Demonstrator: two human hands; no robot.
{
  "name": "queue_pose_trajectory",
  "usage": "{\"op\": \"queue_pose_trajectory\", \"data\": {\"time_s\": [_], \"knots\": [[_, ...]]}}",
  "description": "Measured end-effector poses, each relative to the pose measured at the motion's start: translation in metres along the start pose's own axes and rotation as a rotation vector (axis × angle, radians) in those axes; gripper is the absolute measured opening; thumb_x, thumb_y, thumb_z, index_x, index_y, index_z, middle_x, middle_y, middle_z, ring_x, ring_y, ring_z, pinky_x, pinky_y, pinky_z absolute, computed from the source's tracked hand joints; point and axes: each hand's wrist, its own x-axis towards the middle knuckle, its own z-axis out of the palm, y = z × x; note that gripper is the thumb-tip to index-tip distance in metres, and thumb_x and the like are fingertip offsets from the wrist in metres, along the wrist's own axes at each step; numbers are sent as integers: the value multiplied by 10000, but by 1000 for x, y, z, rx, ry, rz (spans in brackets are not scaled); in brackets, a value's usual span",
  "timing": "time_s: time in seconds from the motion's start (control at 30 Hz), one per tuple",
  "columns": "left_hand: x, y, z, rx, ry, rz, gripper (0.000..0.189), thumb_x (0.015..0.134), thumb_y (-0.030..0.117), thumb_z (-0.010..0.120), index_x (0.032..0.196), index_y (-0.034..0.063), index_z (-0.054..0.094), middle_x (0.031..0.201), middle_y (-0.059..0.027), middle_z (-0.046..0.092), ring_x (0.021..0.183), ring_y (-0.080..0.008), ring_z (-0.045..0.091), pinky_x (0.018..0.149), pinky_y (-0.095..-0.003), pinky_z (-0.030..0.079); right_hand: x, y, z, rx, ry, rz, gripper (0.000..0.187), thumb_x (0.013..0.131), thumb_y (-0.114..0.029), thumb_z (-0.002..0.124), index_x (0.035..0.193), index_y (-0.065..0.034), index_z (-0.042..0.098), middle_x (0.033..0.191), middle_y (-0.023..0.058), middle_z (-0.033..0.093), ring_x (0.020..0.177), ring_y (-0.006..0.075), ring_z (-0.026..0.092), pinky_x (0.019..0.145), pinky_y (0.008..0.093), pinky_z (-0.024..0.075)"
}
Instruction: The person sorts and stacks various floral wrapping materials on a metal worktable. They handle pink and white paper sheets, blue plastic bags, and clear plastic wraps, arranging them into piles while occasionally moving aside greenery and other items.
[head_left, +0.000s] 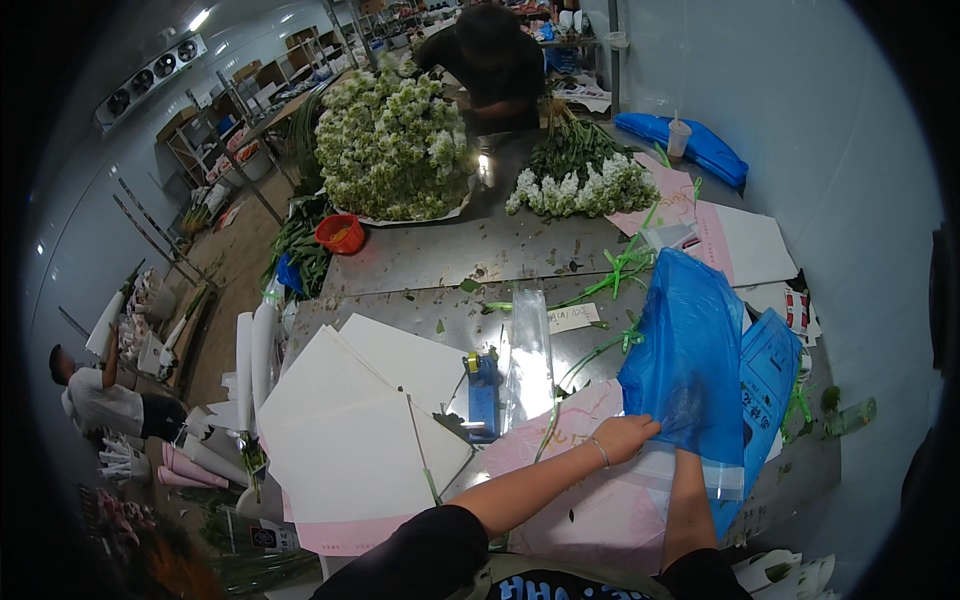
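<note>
A blue translucent plastic bag (686, 330) lies over the right side of the metal table, its mouth towards me. My left hand (628, 439) pinches the left edge of that mouth. My right forearm (688, 495) runs into the bag, so the hand shows only dimly through the plastic and I cannot make out its fingers. Beneath both arms lie pink printed wrapping sheets (577, 499). A second blue printed bag (769, 375) lies flat just right of the first. Green ribbons (619, 274) tied in bows trail along the bag's left side.
White wrapping sheets (352, 427) cover the table's left front, beside a blue tape dispenser (483, 394) and clear film (529, 352). White flowers stand in a large bunch (390, 142); another bunch (589, 184) lies down. A red basket (341, 235) and drink cup (678, 139) stand behind. Two people are nearby.
</note>
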Motion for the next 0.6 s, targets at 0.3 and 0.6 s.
{"op": "queue_pose_trajectory", "data": {"time_s": [0.3,0.6], "knots": [[5,5,-12,-9,5,8,261,721,42,517,969,99,464,859,-89,512,797,-279,568,623,-388,477,-3,10,2,81,-383,280,446,863,-134,452,1274,14,364,1249,150,455,1123,268,455,957,303,344],[-13,-52,40,-167,-55,-70,373,675,34,580,1043,79,533,984,-146,526,944,-321,497,817,-415,419,-45,-1,-120,384,-174,270,374,789,-212,585,1113,-30,549,1156,182,530,1064,330,498,910,400,378]]}}
